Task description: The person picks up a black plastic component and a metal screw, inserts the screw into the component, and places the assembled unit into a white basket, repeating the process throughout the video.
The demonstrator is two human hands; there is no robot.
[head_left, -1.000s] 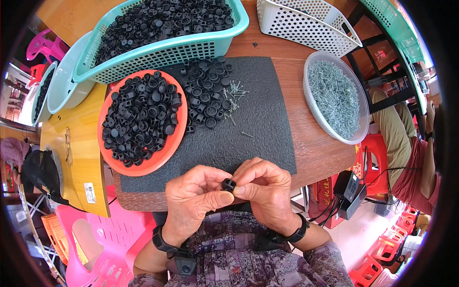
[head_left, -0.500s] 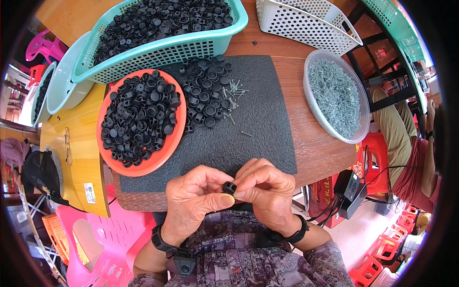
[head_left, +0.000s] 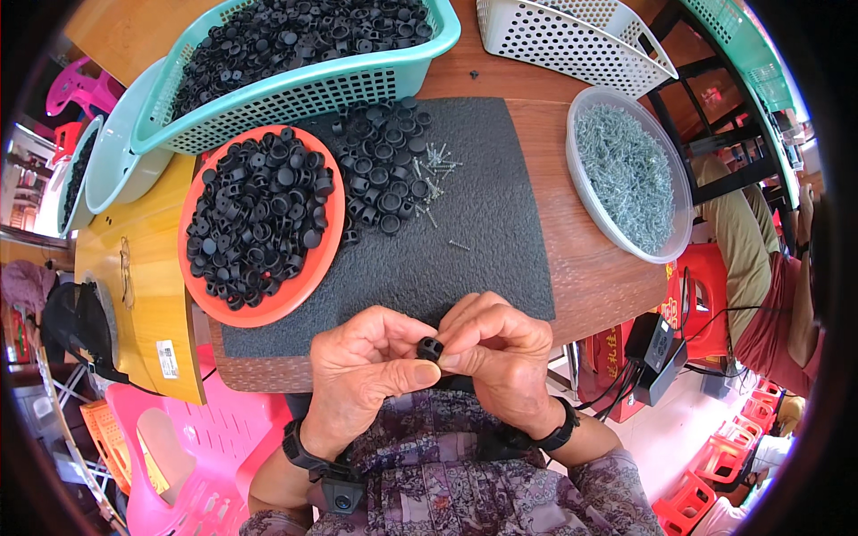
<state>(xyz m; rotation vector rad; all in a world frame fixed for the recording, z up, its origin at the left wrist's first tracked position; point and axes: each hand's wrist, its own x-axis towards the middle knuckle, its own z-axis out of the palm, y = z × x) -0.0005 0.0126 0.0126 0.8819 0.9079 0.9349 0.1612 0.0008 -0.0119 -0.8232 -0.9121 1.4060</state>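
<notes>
Black plastic part, small, hollow and round [head_left: 429, 348], pinched between bare left hand [head_left: 353, 366] and bare right hand [head_left: 503, 362].
Both hands nearly closed, thumb and fingertips on the part, near the near edge of the dark grey textured mat [head_left: 487, 201]; cannot tell if the right also grips something thin. Judged light, stiff, rather smooth, not fragile; best held by outer wall, openings clear. Farther out: loose silver metal screws [head_left: 435, 166], orange-red plastic bowl [head_left: 308, 284].

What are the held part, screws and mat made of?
Held part: probably plastic, black, satin, judging by soft highlights. Screws: metal, likely plated steel, from their bright silvery glint. Mat: perhaps rubber or foam, matte dark grey with a pebbled surface.
</notes>
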